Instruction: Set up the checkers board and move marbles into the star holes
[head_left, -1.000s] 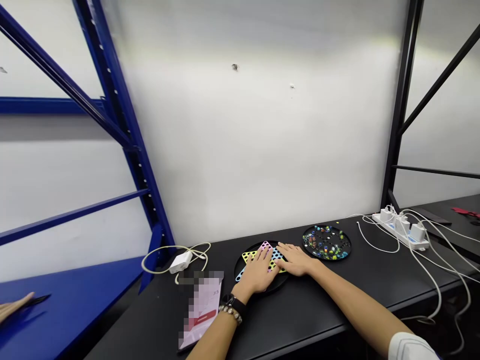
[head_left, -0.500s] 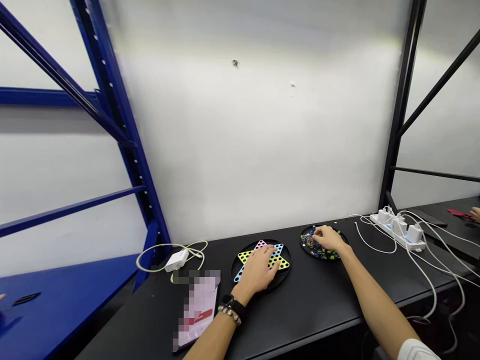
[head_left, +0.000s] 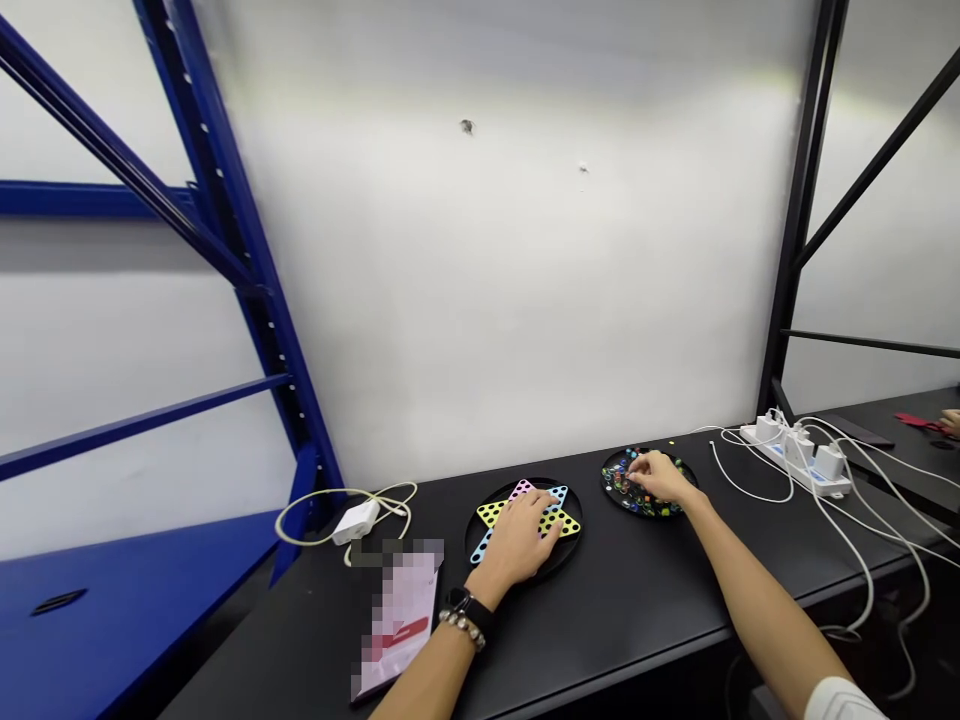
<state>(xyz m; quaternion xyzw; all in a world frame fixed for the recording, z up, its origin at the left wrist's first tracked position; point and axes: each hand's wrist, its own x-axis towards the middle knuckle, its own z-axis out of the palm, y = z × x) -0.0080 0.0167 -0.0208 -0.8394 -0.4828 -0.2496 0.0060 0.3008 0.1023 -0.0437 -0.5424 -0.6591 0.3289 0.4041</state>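
My left hand lies palm down with fingers spread on a round black Chinese checkers board. The board's star has pink, blue and yellow points with rows of dark holes, and the hand covers its middle. To the right, my right hand is over a round black tray of many coloured glass marbles. Its thumb and fingertips are pinched together down among them. Whatever sits between those fingertips is too small to make out.
A tablet or phone with a blurred screen lies left of the board. Behind it is a white charger with a looped cable. A white power strip with trailing cables stands at right. Another person's hand shows at the right edge.
My right hand has shifted slightly within the marble tray, its fingertips drawn closer together. My left hand stays on the board. The view has moved a little.
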